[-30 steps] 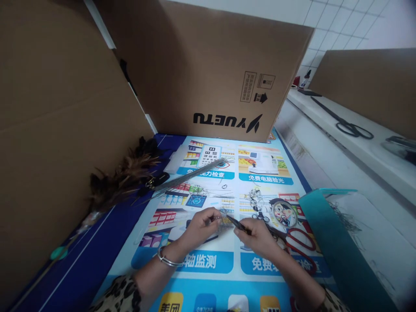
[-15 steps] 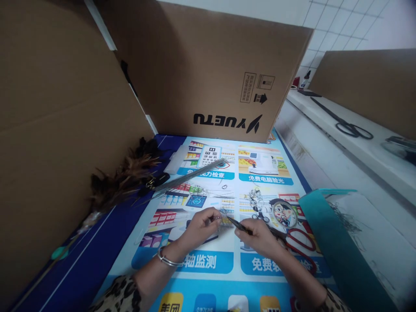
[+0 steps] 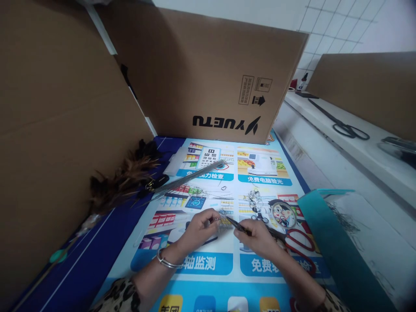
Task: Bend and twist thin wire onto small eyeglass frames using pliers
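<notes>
Wire [image 3: 224, 213] juts from left grip [image 3: 206, 224] toward pliers [image 3: 239, 226].

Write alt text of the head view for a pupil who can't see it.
A left hand pinches thin wire while the right hand points dark pliers at it, over a printed mat. Red-handled scissors lie to the right; a wire bundle and upright cardboard are beyond.

Metal, cardboard, plastic
Slim dark pliers [image 3: 237, 224] and thin grey wires [image 3: 191, 177] look metallic, the round silver bangle [image 3: 165, 261] glossy metal, the big brown box [image 3: 208, 78] matt cardboard, the looped red scissor handles [image 3: 292, 247] smooth plastic.
</notes>
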Demonstrator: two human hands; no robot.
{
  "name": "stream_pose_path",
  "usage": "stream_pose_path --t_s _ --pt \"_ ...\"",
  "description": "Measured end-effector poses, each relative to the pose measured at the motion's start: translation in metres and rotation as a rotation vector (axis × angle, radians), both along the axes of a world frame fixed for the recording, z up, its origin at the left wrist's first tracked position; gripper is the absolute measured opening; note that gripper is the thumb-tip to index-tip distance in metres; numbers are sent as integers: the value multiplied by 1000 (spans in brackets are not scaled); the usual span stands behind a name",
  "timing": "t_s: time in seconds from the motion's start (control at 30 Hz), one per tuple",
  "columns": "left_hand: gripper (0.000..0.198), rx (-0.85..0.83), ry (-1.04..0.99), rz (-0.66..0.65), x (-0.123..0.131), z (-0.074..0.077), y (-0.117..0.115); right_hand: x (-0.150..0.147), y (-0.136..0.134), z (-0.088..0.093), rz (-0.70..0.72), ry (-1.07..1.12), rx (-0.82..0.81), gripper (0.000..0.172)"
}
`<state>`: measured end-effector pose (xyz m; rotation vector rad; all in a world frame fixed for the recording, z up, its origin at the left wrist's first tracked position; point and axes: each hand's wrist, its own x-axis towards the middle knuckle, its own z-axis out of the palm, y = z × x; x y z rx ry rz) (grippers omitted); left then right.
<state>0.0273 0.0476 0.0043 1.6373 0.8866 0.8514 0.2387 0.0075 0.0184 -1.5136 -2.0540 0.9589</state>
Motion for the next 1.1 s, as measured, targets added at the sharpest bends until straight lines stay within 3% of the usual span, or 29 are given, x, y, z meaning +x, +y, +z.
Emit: stream_pose_path --t_s 0.4,0.73,1.1 --pt "9 -19 18 -33 1 2 -1 1 1 0 2 -74 16 28" --pt "20 -269 -117 -148 2 -5 0 -3 -1 -5 -6 -138 86 27" --pt "19 -357 -151 -164 2 -5 1 -4 -1 -3 11 -172 79 25"
